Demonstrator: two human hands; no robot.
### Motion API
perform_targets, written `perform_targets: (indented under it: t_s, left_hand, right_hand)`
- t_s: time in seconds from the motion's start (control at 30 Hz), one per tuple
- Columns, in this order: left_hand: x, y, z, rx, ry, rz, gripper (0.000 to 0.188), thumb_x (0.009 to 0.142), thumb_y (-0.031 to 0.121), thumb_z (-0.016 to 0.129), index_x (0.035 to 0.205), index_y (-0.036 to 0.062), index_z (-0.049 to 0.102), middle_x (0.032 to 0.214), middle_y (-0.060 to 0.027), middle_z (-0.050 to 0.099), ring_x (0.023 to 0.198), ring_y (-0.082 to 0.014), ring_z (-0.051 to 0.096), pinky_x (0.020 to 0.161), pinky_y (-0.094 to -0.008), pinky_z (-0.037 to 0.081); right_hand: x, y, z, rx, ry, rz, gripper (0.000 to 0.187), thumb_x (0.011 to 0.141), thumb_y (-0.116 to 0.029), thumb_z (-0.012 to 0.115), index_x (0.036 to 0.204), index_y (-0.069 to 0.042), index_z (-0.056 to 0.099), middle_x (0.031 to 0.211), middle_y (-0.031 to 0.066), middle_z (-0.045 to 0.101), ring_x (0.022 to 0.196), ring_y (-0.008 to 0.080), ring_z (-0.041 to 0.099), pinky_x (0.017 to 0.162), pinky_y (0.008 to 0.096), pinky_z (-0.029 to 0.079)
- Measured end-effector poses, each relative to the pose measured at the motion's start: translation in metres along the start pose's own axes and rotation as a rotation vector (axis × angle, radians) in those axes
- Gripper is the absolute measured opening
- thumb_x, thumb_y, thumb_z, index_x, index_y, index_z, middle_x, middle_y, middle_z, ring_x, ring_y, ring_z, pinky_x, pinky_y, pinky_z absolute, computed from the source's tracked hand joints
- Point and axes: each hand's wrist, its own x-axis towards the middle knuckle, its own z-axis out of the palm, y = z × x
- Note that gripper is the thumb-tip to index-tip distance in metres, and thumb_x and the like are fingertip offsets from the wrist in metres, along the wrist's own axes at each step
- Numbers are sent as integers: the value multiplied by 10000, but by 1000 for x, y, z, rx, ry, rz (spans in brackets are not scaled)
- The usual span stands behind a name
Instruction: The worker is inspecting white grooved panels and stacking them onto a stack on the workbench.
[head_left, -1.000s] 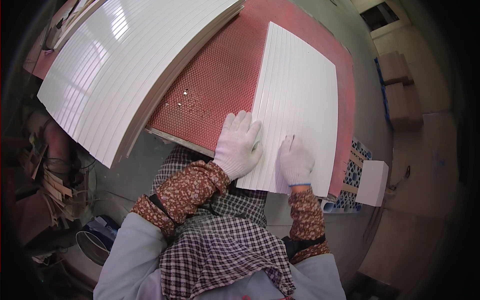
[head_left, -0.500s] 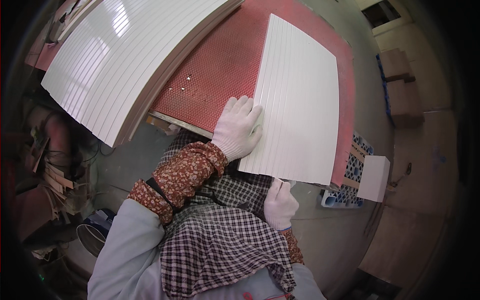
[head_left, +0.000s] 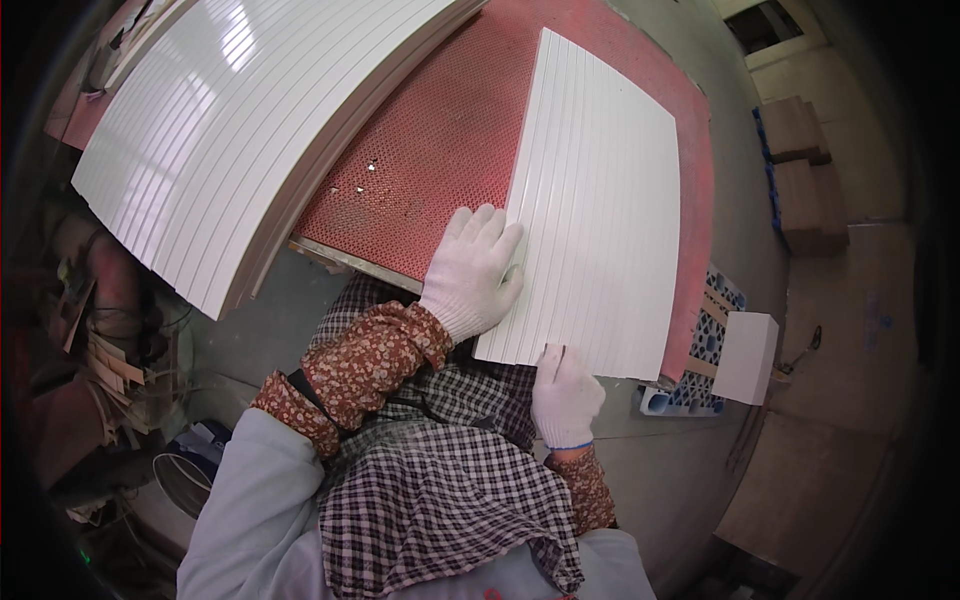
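Note:
A white grooved panel (head_left: 610,220) lies on a red mesh-topped table (head_left: 430,150), its near edge reaching past the table toward me. My left hand (head_left: 473,265), in a white knit glove, rests along the panel's left edge, its fingers stretched out and the thumb toward the panel. At the near edge, my right hand (head_left: 567,400), gloved alike, is closed with its fingertips against the panel. A thin dark line shows between those fingers; what they pinch is too small to make out.
A stack of glossy white grooved panels (head_left: 250,130) stands at the left of the table. Small bright chips (head_left: 368,178) lie on the red mesh. To the right are a blue-and-white pallet (head_left: 712,325), a white box (head_left: 747,357) and brown stacks (head_left: 805,190). Scraps (head_left: 115,365) pile at far left.
My right hand has moved up to the panel's near edge from just below it. My left hand has slid slightly nearer along the left edge.

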Motion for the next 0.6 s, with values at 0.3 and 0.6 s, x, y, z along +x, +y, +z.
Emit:
perform_targets:
  t_s: [0.3, 0.6]
  left_hand:
    - [-5, 31, -27, -51, 96, 86, 433, 744, 107, 703, 1140, -31, 598, 1047, -162, 556, 992, -313, 532, 892, -435, 456]
    - [-23, 93, -4, -112, 130, 71, 484, 633, 82, 731, 1084, -34, 597, 1004, -163, 535, 945, -314, 529, 823, -424, 432]
  right_hand:
    - [152, -10, -36, -110, 119, -59, 334, 1051, -345, 459, 1034, -52, 619, 715, 208, 708, 646, 378, 721, 596, 491, 564]
    - [340, 10, -72, -155, 100, 5, 464, 1054, -371, 380, 1202, -30, 658, 1083, 244, 741, 1024, 408, 724, 914, 508, 553]
